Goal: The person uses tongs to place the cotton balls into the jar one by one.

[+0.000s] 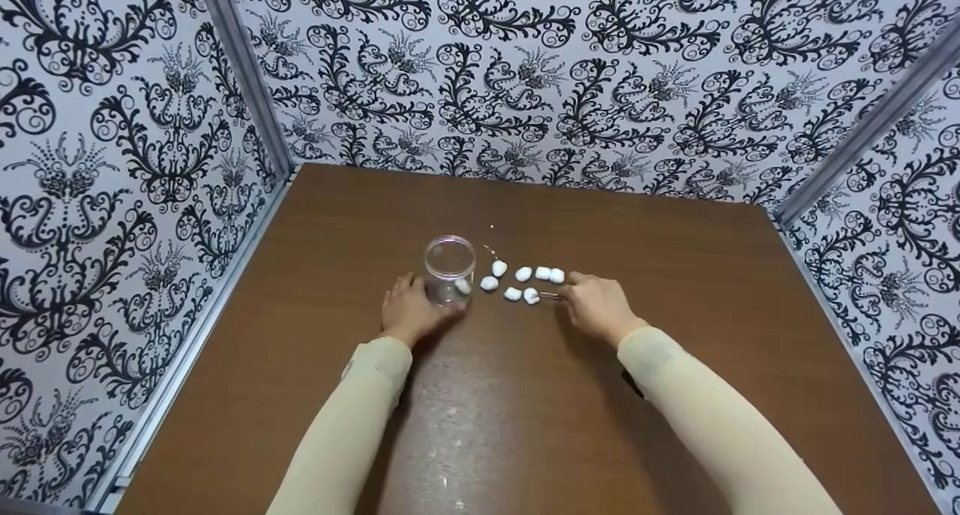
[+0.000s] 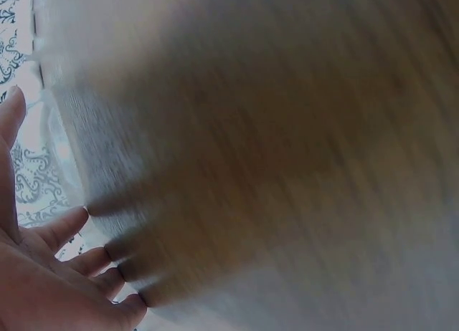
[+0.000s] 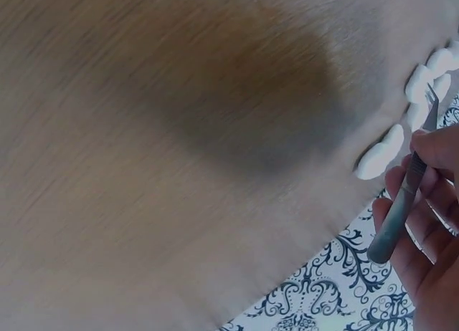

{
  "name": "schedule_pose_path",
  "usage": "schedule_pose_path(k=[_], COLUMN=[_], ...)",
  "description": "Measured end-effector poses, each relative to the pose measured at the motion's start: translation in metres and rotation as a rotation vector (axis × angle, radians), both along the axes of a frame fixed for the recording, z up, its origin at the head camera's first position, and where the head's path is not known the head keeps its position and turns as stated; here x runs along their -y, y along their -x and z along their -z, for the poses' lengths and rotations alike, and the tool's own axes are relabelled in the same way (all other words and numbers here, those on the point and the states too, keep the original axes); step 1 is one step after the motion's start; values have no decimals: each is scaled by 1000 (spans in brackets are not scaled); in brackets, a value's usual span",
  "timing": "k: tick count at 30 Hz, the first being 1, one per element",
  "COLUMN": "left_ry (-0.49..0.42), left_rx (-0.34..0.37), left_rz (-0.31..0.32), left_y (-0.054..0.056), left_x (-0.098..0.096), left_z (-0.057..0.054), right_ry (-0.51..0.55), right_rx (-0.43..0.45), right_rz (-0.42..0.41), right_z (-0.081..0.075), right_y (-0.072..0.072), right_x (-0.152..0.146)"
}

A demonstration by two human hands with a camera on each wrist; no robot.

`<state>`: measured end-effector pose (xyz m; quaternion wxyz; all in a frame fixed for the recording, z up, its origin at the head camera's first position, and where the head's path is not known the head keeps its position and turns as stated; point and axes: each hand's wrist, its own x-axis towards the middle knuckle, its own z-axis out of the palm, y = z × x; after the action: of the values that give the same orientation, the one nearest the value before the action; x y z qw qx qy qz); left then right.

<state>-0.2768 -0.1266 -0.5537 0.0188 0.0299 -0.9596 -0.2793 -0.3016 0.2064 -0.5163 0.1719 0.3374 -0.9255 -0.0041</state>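
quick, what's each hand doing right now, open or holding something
Left hand: open, around the near left side of the clear jar.
Right hand: closed, holding the tweezers.

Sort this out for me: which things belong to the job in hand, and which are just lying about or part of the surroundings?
Seemingly the job:
- tweezers, held in the right hand
- white balls
- clear jar, the left hand around its near side

Just surroundings:
- brown tabletop
- patterned walls
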Motion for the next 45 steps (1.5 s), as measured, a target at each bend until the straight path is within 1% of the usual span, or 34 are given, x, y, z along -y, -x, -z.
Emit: schedule_pose_path(k=[2, 8, 10, 22, 28, 35, 39, 45], left_ry=[1, -16, -16, 0, 6, -1, 3, 6], left_rx=[2, 54, 62, 30, 32, 24, 25, 8], left_rz=[1, 7, 8, 10, 8, 5, -4, -6], left_y=[0, -1, -1, 4, 5, 4, 3, 1], left_x=[0, 0, 0, 2, 2, 1, 0, 0], left_z=[-1, -3, -3, 3, 4, 2, 3, 3], right_ry=[-6, -35, -36, -23, 11, 59, 51, 35], right_rx=[-11, -22, -24, -19, -34, -92, -106, -113], right_rz=[1, 15, 20, 31, 16, -29, -37, -54], right_z=[1, -1, -2, -19, -29, -51, -67, -91], right_y=[0, 1, 0, -1, 2, 8, 13, 17], right_x=[0, -1, -3, -16, -16, -4, 11, 38])
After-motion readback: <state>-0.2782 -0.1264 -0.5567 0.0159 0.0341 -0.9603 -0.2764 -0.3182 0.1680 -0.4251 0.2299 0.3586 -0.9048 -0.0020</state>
